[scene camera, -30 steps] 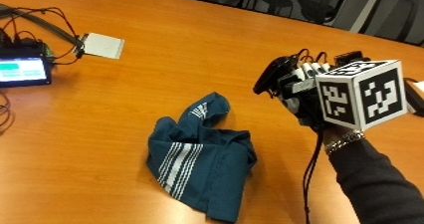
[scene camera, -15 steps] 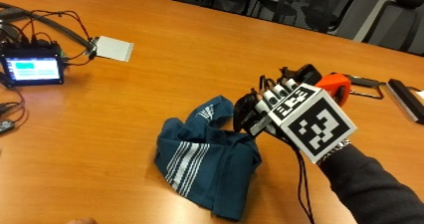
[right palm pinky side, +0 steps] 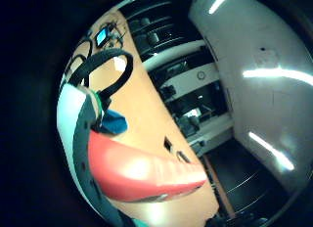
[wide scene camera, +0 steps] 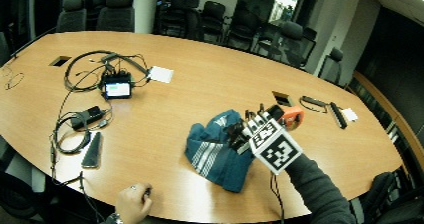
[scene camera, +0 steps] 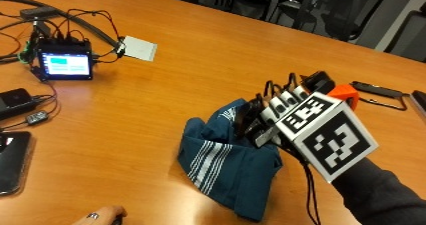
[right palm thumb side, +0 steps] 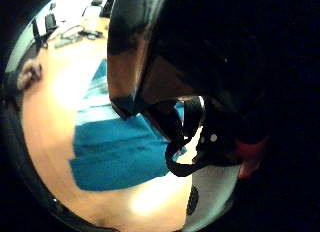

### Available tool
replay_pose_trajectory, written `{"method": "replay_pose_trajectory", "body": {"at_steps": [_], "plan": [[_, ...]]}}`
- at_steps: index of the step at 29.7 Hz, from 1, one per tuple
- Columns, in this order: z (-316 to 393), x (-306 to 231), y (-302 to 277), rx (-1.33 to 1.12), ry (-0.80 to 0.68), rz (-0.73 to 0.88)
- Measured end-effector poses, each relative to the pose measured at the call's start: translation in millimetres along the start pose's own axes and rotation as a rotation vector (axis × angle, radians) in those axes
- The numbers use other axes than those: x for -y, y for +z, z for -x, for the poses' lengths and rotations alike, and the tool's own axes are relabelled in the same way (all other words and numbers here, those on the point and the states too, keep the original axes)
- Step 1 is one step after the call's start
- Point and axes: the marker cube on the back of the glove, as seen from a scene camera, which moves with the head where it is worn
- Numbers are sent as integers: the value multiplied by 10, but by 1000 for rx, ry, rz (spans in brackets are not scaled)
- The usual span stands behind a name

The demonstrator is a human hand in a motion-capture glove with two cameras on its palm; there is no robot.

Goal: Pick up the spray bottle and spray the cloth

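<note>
The gloved right hand (scene camera: 269,120) grips an orange spray bottle (scene camera: 344,93) just above the right edge of the crumpled teal cloth (scene camera: 223,165), which has white stripes and lies on the wooden surface (scene camera: 200,60). No readable writing shows on the bottle. A small lit screen (scene camera: 64,65) sits well apart among cables.

Teal striped cloth (scene camera: 229,167) crumpled on table, orange spray bottle (scene camera: 345,92) beside

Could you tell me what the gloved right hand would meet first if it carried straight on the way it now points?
Most likely the teal cloth: the right hand hangs just over its edge, though depth is unclear.
</note>
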Motion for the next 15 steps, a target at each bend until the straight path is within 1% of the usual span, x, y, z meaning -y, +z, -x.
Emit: {"method": "replay_pose_trajectory", "body": {"at_steps": [3,8,11,15], "plan": [[-148,275,-248,85,109,-59],[-283,792,-529,308,292,-143],[-273,997,-546,455,412,-156],[-155,1190,-412,664,583,-148]]}}
